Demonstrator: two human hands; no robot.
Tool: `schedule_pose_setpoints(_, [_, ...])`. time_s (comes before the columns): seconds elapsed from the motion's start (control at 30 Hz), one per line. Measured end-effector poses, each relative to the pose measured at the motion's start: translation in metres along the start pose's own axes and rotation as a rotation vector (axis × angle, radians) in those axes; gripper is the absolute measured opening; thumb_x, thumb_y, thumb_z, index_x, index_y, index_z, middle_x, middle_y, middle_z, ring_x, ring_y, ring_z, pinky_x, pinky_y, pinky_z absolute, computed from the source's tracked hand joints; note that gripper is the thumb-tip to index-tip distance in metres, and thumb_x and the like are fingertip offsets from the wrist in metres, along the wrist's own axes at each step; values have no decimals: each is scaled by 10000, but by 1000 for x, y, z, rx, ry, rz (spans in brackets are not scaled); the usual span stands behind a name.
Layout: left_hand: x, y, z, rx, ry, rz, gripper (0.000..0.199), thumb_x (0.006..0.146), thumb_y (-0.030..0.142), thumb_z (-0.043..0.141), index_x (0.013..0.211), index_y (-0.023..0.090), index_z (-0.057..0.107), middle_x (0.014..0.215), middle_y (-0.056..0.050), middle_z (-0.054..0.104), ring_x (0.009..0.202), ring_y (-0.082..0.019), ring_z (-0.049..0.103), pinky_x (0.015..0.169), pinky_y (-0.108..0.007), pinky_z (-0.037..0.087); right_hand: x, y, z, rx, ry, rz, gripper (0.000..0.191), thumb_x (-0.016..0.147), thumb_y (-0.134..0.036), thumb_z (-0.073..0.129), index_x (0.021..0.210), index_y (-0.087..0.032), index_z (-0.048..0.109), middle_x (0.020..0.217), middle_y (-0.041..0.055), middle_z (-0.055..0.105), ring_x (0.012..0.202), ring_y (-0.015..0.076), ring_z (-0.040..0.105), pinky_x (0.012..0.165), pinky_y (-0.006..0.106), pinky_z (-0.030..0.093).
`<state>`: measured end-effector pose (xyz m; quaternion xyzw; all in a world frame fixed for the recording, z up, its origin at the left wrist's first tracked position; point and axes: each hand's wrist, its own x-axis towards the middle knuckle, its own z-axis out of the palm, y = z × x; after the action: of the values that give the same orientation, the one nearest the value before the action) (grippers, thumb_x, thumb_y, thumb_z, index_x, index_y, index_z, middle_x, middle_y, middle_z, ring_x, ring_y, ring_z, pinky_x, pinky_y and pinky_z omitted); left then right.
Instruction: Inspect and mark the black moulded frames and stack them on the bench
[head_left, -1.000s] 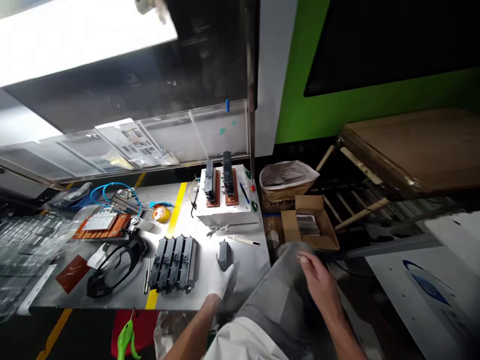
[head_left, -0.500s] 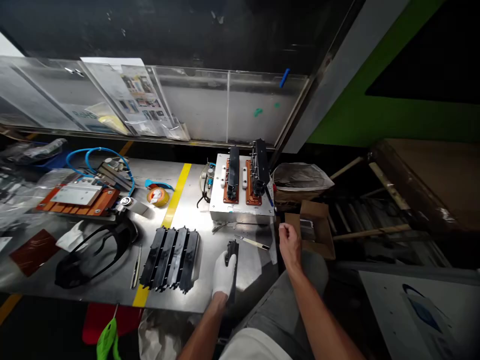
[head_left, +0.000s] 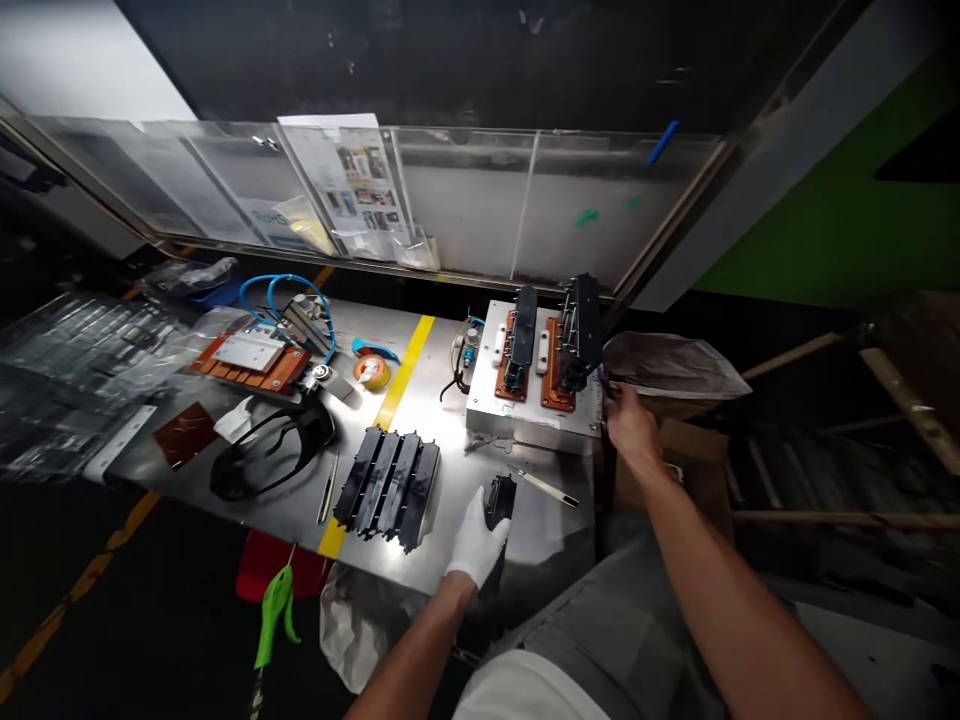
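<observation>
Left hand, white-gloved and closed around a black ribbed part, which it holds upright at the near side of a steel bench; whether the part touches the bench cannot be told. Just ahead and to the right of this hand lies a craft knife. To its left lies a row of four similar black ribbed parts, with tweezers and a black strap loop farther left.

Right hand, bare, fingers half-curled, just beside the right edge of a metal fixture; whether it grips anything cannot be told. Two black ribbed parts stand on copper-coloured plates on the fixture, ahead of the hand. A crumpled bag lies to the hand's right, a cardboard box below it.
</observation>
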<state>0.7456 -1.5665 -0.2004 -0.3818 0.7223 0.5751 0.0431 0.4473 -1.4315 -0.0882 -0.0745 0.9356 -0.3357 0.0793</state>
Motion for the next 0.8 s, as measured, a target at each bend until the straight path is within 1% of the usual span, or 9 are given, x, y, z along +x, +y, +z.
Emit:
schedule_pose_setpoints(0.1, [-9, 6, 7, 129, 20, 3, 1165, 672, 410, 787, 1611, 104, 169, 1633, -202, 325, 1484, -357, 345, 1216, -411, 307, -35, 26, -11, 332, 62, 85, 669, 920, -381, 477, 1548, -205, 332, 1019, 113, 693, 609, 183, 665, 574, 315, 534])
schedule_pose_setpoints(0.2, [-13, 16, 7, 95, -15, -62, 1097, 666, 247, 748, 1614, 170, 202, 1529, -213, 472, 1349, -417, 492, 1145, -529, 356, -90, 47, -19, 667, 115, 225, 712, 801, -487, 672, 1439, -220, 503, 1114, 105, 653, 596, 145, 667, 482, 250, 524])
schedule_pose_setpoints(0.27, [-14, 23, -3, -79, -55, -79, 1004, 657, 157, 712, 1575, 169, 307, 1387, -214, 598, 1255, -404, 566, 1106, -544, 383, -132, 55, -26, 868, 45, 273, 716, 738, -537, 777, 1368, -263, 577, 1209, 107, 641, 754, 194, 721, 525, 248, 557])
schedule_pose_setpoints(0.37, [-22, 37, -28, -337, -210, -20, 801, 658, 161, 721, 1420, 127, 481, 1260, -183, 677, 1140, -320, 640, 1001, -434, 501, -189, 58, -36, 1137, -152, 191, 774, 676, -537, 875, 1357, -333, 570, 1347, 99, 615, 1067, 291, 704, 744, 336, 620])
schedule_pose_setpoints(0.43, [-34, 50, -46, -568, -384, 9, 693, 720, 238, 741, 1370, 164, 513, 1312, -166, 658, 1091, -295, 665, 927, -415, 541, -215, 54, -40, 1195, -95, 124, 570, 674, -460, 906, 1157, -288, 657, 1048, 51, 715, 953, 239, 717, 773, 317, 596])
schedule_pose_setpoints(0.5, [-51, 65, -59, -693, -500, 11, 602, 777, 286, 745, 1336, 184, 543, 1253, -155, 683, 1038, -287, 681, 880, -412, 547, -230, 47, -44, 1221, 47, 109, 308, 777, -462, 835, 871, -228, 658, 604, -44, 571, 637, 134, 643, 689, 257, 546])
schedule_pose_setpoints(0.57, [-68, 82, -65, -642, -537, -20, 556, 798, 333, 757, 1303, 178, 583, 1112, -140, 725, 956, -275, 694, 835, -398, 546, -237, 39, -48, 1261, 85, 139, 365, 903, -581, 653, 839, -222, 661, 461, -76, 408, 491, 112, 533, 628, 260, 508])
schedule_pose_setpoints(0.67, [-92, 105, -63, -517, -578, 3, 586, 774, 390, 796, 1286, 162, 626, 1098, -149, 733, 1004, -305, 691, 905, -431, 537, -242, 31, -57, 1266, -45, 196, 587, 944, -716, 440, 1093, -212, 702, 646, 16, 659, 684, 203, 677, 770, 361, 537])
schedule_pose_setpoints(0.8, [-112, 127, -52, -460, -625, 86, 677, 755, 393, 821, 1361, 195, 594, 1284, -155, 687, 1236, -356, 610, 1065, -477, 477, -248, 35, -65, 1067, -52, 137, 497, 911, -664, 571, 972, -195, 726, 846, 65, 731, 877, 237, 680, 908, 369, 481])
